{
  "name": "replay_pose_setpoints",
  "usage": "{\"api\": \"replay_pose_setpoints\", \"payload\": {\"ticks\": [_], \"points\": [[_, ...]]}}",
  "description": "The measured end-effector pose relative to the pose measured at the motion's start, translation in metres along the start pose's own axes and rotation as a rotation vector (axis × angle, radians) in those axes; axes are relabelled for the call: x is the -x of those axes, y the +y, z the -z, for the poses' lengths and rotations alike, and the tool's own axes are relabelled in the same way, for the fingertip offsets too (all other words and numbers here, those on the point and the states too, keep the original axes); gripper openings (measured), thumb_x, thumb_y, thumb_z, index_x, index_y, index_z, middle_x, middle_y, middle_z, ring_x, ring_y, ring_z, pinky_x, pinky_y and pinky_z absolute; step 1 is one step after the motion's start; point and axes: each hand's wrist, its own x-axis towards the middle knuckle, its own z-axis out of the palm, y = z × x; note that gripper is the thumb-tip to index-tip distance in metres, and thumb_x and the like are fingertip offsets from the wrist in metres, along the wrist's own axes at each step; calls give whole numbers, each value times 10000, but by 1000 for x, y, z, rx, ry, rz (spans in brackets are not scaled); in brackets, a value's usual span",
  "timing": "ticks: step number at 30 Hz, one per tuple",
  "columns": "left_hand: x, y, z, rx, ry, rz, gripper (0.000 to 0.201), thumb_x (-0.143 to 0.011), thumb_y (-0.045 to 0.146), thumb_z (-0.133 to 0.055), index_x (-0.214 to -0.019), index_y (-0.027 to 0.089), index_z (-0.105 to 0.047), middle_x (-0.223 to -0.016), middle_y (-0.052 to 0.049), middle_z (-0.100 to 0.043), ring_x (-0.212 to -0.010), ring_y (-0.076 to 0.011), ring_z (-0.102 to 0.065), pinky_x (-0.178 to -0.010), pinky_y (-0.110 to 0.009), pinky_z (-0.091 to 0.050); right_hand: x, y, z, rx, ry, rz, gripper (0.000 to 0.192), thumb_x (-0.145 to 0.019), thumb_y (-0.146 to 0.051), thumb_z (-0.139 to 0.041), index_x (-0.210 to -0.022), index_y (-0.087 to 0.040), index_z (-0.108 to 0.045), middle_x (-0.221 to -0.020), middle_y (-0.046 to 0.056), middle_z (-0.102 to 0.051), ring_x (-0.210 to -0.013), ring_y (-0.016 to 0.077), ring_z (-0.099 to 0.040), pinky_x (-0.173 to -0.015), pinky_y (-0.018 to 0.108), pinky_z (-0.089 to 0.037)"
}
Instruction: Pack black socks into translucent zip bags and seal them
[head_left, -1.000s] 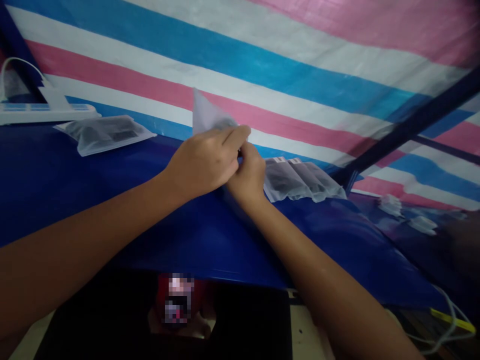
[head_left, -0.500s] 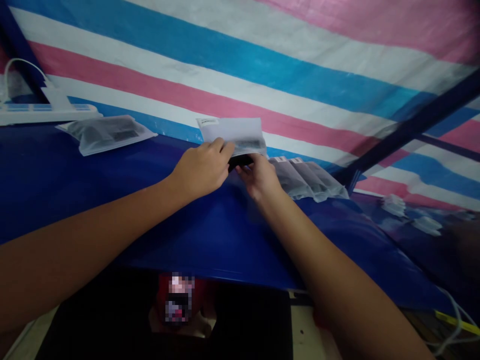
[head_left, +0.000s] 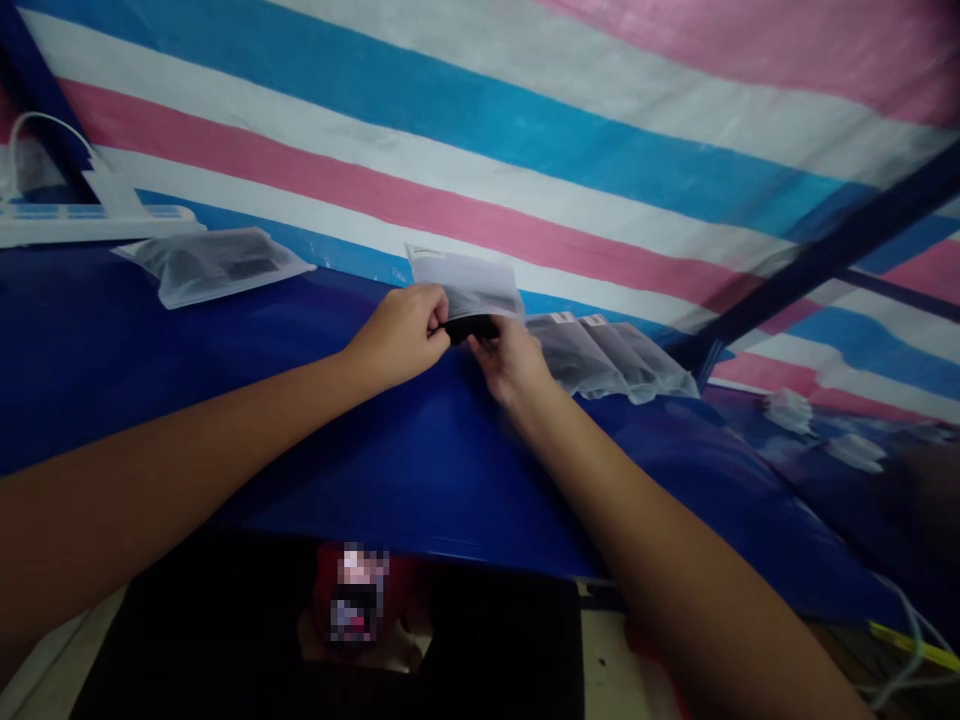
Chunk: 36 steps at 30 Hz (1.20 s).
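Observation:
Both hands are together near the back of the blue table (head_left: 420, 455). Between them is a frosted plastic bag (head_left: 466, 280), standing up with its mouth toward me and a small label at its far corner. A black item (head_left: 471, 328) shows at the bag's near edge, partly inside it; its kind is hidden. My left hand (head_left: 405, 330) pinches the bag's left near edge beside the black item. My right hand (head_left: 514, 355) is closed around the right side of the bag and the black item, thumb toward me.
Several filled frosted bags (head_left: 600, 355) lie overlapping just right of my right hand. Another filled bag (head_left: 217, 265) lies at the back left, by a white power strip (head_left: 90, 225). A striped tarp (head_left: 450, 130) hangs behind the table. Small clear packets (head_left: 787, 410) sit farther right.
The bag has tipped and shifted slightly down and right. My left hand has slid a little lower along its edge, and more of the black item shows between my hands.

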Motion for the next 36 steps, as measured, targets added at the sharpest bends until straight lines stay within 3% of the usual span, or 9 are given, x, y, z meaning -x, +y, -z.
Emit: {"api": "replay_pose_setpoints", "payload": {"ticks": [9, 13, 21, 26, 28, 33, 36], "points": [[4, -10, -6, 109, -45, 55, 185, -712, 160, -647, -857, 222, -550, -784, -4, -639, -664, -144, -579, -634, -294, -490, -4, 4, 5, 80, -2, -12, 223, -752, -192, -662, -970, -166, -622, -987, 68, -681, -873, 177, -673, -631, 254, -600], [5, -16, -1, 108, -99, -71, 224, -747, 93, -585, -941, 204, -570, -994, -49, -627, -786, -138, -611, -718, -273, -524, -5, 1, 7, 82, 2, -12, 231, -749, -203, -662, -976, -174, -629, -996, 70, -699, -886, 188, -684, -596, 249, -597], [2, -10, 5, 3, -125, -185, 138, -856, 101, -530, -907, 195, -618, -940, -53, -669, -831, -167, -613, -792, -303, -495, -11, 2, 9, 105, 27, -19, 207, -739, -191, -692, -935, -180, -626, -990, 73, -690, -858, 186, -674, -586, 252, -597], [2, -15, 2, 42, -163, -83, 71, -838, 134, -573, -865, 183, -617, -879, -40, -669, -751, -155, -600, -719, -282, -475, -11, 7, 10, 217, -122, -38, 92, -787, -169, -640, -858, -180, -582, -911, 74, -669, -856, 181, -681, -727, 295, -609], [2, -20, 1, 65, -182, -15, 43, -828, 145, -588, -841, 178, -613, -831, -27, -664, -720, -147, -594, -691, -270, -462, -10, 8, 11, 406, -198, 67, 147, -763, -151, -648, -873, -193, -561, -921, 72, -658, -869, 196, -678, -790, 352, -602], [-1, -32, 11, 105, -254, -18, 64, -803, 146, -604, -859, 174, -616, -830, -17, -664, -722, -138, -596, -681, -257, -444, -11, -4, 21, 1092, -255, 839, 365, -742, -216, -719, -1084, -205, -592, -1100, 114, -612, -1018, 271, -604, -948, 476, -506], [-4, -38, 20, 134, -340, -42, 91, -783, 152, -620, -870, 178, -624, -821, -6, -656, -692, -123, -577, -652, -246, -430, -17, -14, 27, 1256, -393, 1059, 468, -779, -287, -733, -1227, -239, -607, -1234, 122, -593, -1162, 307, -547, -1004, 481, -450]]}}
